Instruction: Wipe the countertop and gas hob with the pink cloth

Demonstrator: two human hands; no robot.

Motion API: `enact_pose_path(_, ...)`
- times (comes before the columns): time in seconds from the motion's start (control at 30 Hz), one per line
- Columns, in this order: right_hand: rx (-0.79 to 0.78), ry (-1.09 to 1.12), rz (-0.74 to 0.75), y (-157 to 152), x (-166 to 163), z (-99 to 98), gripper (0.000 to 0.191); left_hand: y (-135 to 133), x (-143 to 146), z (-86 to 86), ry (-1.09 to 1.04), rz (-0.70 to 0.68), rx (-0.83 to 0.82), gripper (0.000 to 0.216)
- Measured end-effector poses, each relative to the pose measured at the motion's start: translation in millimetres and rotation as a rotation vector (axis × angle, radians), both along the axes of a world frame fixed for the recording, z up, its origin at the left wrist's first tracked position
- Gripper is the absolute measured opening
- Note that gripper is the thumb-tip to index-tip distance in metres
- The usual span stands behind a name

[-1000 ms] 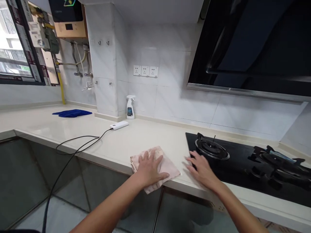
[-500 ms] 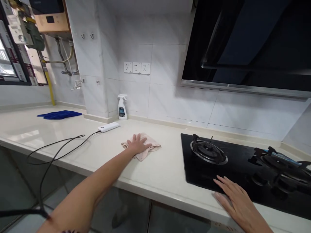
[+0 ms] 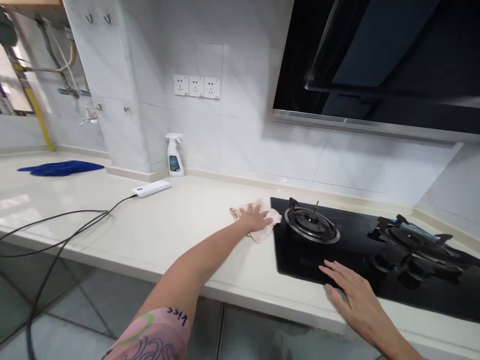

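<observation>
My left hand (image 3: pixel 255 218) lies flat on a pale pink cleaning cloth (image 3: pixel 264 234), fingers spread, pressing it against the countertop. The cloth's right edge meets the left edge of the black gas hob (image 3: pixel 311 265). Resting at the hob's front edge, my right hand (image 3: pixel 348 292) has its fingers stretched out and holds nothing. Its fingertips are on the black glass, below the left burner (image 3: pixel 312 222).
A white spray bottle (image 3: pixel 174 156) stands against the wall. On the left of the cream countertop (image 3: pixel 187 225) lie a white power bank (image 3: pixel 152 188) with a black cable (image 3: pixel 84 227) and a blue cloth (image 3: pixel 63 168). Above the hob hangs a black range hood (image 3: pixel 382 65).
My left hand has slid the pink cloth right along the countertop, up to the hob's edge. My right hand stays at the hob's front. The view has shifted to the right and slightly down.
</observation>
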State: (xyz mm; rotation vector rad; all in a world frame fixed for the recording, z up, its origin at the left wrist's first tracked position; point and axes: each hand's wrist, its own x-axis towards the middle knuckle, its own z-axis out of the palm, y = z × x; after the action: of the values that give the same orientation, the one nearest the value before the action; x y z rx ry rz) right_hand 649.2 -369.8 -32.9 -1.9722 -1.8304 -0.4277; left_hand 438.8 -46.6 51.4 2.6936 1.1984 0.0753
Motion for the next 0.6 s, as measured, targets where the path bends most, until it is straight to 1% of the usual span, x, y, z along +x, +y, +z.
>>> enact_pose_path(0.07,-0.002,0.016,-0.004,0,2,-1.0,0.046,-29,-8,-2.0,0.007,-0.068,0.002,0.075)
enact_pose_path(0.13,-0.007,0.033,-0.004,1,4,-3.7,0.047,-61,-30,-3.5,0.018,-0.124,-0.002,0.076)
enact_pose_path(0.2,-0.022,0.049,0.0,2,7,-7.2,0.049,-97,-59,-5.8,0.032,-0.185,-0.014,0.077)
enact_pose_path(0.27,-0.044,0.06,0.0,2,11,-10.9,0.051,-129,-92,-8.9,0.025,-0.278,-0.005,0.077)
enact_pose_path(0.33,-0.065,0.063,0.0,3,14,-14.4,0.054,-152,-124,-11.2,-0.016,-0.369,0.028,0.072)
enact_pose_path(0.37,-0.074,0.062,0.003,2,15,-15.9,0.055,-158,-138,-11.4,-0.042,-0.391,0.041,0.07)
enact_pose_path(0.4,-0.08,0.06,0.006,2,16,-17.2,0.057,-159,-152,-10.9,-0.063,-0.387,0.048,0.068)
enact_pose_path(0.43,-0.084,0.057,0.008,2,17,-18.2,0.058,-155,-165,-9.8,-0.071,-0.353,0.044,0.066)
enact_pose_path(0.47,-0.087,0.054,0.009,2,18,-19.0,0.058,-147,-177,-8.2,-0.069,-0.288,0.036,0.063)
enact_pose_path(0.53,-0.088,0.048,0.011,2,18,-19.8,0.059,-122,-200,-4.3,-0.044,-0.11,0.023,0.059)
enact_pose_path(0.6,-0.088,0.042,0.015,2,18,-19.9,0.059,-89,-224,-0.3,-0.02,0.081,0.027,0.058)
